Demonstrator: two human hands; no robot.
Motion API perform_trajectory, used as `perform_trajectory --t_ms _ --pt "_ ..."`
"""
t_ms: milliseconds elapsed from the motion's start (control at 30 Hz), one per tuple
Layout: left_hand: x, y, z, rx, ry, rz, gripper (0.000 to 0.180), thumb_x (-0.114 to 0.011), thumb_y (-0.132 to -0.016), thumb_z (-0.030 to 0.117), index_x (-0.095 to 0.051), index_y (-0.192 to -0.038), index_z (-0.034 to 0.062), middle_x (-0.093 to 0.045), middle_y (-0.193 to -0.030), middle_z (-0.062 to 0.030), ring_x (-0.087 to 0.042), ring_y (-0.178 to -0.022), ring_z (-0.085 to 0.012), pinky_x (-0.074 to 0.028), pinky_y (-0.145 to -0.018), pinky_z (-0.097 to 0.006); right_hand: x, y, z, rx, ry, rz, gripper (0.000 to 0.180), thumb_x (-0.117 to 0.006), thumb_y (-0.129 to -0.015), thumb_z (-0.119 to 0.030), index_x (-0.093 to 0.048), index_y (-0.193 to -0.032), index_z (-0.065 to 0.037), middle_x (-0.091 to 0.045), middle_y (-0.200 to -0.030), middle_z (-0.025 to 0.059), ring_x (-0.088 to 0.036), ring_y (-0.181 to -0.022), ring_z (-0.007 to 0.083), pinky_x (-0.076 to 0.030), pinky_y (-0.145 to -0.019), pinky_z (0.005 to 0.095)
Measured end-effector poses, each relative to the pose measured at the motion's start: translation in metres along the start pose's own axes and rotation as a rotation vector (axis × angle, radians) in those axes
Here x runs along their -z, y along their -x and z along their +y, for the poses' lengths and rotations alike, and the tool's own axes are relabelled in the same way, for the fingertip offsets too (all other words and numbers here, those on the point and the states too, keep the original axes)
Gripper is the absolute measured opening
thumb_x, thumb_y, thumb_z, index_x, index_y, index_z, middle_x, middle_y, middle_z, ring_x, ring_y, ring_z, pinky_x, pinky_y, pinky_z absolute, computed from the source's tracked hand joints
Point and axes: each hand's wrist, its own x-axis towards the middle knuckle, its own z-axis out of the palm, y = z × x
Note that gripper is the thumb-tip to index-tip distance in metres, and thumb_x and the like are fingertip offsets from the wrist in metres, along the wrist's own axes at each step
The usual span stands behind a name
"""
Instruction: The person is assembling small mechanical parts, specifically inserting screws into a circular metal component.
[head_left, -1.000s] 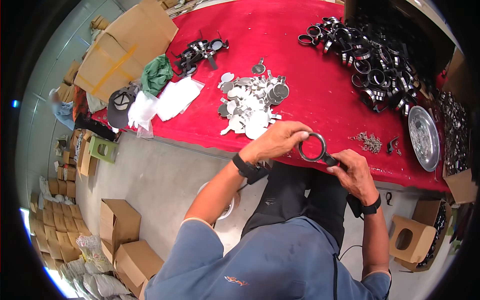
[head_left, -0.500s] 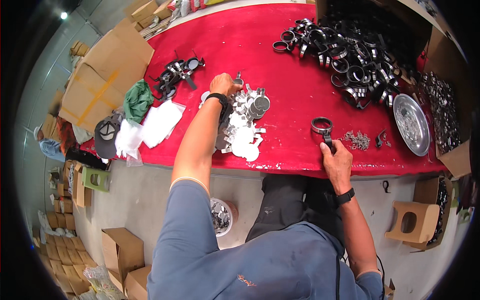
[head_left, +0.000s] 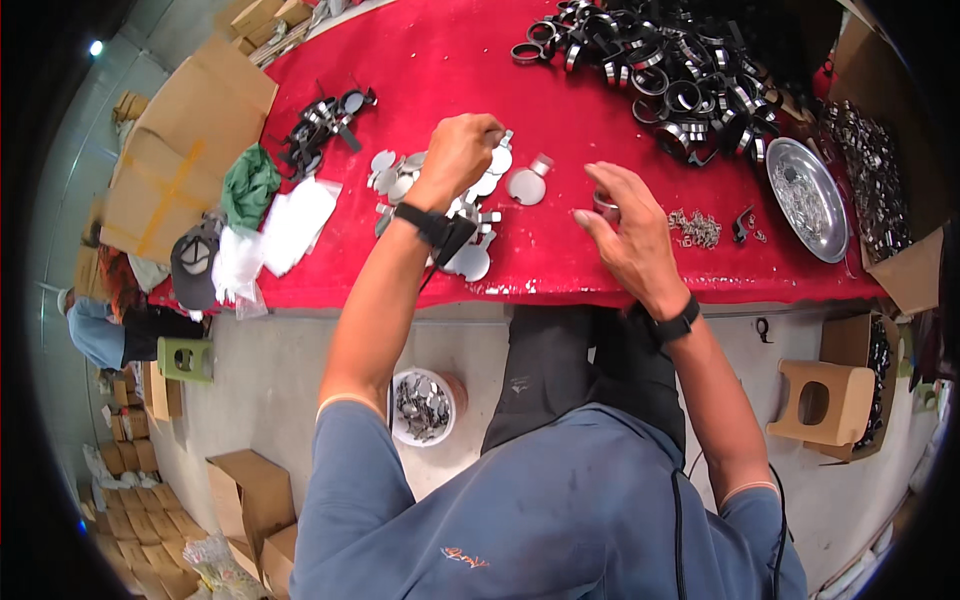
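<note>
A: What is held just now?
B: At the left hand (head_left: 460, 155), the fingers are curled over a pile of flat, round, tabbed discs of silver-grey metal (head_left: 470, 262); whether one is gripped cannot be told. At the right hand (head_left: 635, 235), thumb and fingers are spread well apart, and no firm hold is shown.

A: And the black-and-silver round ring (head_left: 605, 198)?
B: It is glimpsed between the right thumb and fingers, mostly covered; contact cannot be confirmed. Half a second ago it was plainly pinched by its black stem.

A: What else has been changed?
B: A single tabbed silver disc (head_left: 526, 188) is now seen between the hands, where only red cloth (head_left: 560, 240) was shown. Disc and ring are thus judged to have been brought within easy reach.

A: Farther from the grip?
B: Right of the right hand, small silver metal clips (head_left: 695, 228) are scattered, an oval shiny metal tray (head_left: 828, 243) beyond. Farther forward, black-and-silver rings (head_left: 683, 97) are heaped.
</note>
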Motion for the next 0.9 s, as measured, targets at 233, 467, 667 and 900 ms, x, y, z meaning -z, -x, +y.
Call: perform_trajectory --t_ms 233,467,667,900 --pt "0.0 0.017 0.023 0.241 -0.031 -0.104 0.025 -0.076 -0.094 0.024 -0.085 -0.107 0.0045 -0.08 -0.097 -0.0228 -0.077 -0.097 -0.0431 -0.06 -0.089 -0.053 0.011 0.015 0.019 -0.1 0.078 0.096 0.025 -0.072 -0.096 0.003 -0.077 -0.121 0.001 -0.077 -0.122 0.0198 -0.076 -0.113 0.0379 -0.06 -0.099 0.0431" --pt "-0.066 0.053 0.097 0.129 -0.008 -0.319 0.055 -0.097 -0.077 0.045 -0.077 -0.105 0.0017 -0.07 -0.109 -0.0211 -0.071 -0.107 -0.0429 -0.057 -0.093 -0.052 0.033 0.041 0.029 -0.178 0.117 0.175 0.016 -0.072 -0.097 0.003 -0.078 -0.112 0.002 -0.08 -0.112 0.016 -0.078 -0.105 0.0307 -0.061 -0.093 0.0387" --pt "-0.066 0.059 0.098 0.249 0.193 -0.177 0.039 -0.091 -0.087 0.028 -0.075 -0.108 -0.0011 -0.075 -0.103 -0.0224 -0.074 -0.097 -0.0416 -0.059 -0.086 -0.048 0.039 0.037 0.024 -0.17 0.064 0.113 0.023 -0.073 -0.096 0.003 -0.078 -0.119 0.001 -0.078 -0.121 0.0163 -0.078 -0.104 0.0309 -0.062 -0.092 0.0393" --pt "-0.044 0.057 0.104 0.224 1.022 -0.436 0.027 -0.071 -0.11 0.016 -0.077 -0.131 0.0 -0.08 -0.114 -0.0055 -0.073 -0.104 -0.0125 -0.06 -0.089 -0.031 0.031 0.014 0.019 0.058 0.141 -0.128 0.028 -0.077 -0.093 0.003 -0.079 -0.121 -0.004 -0.078 -0.118 0.0154 -0.076 -0.111 0.0348 -0.06 -0.098 0.0426"
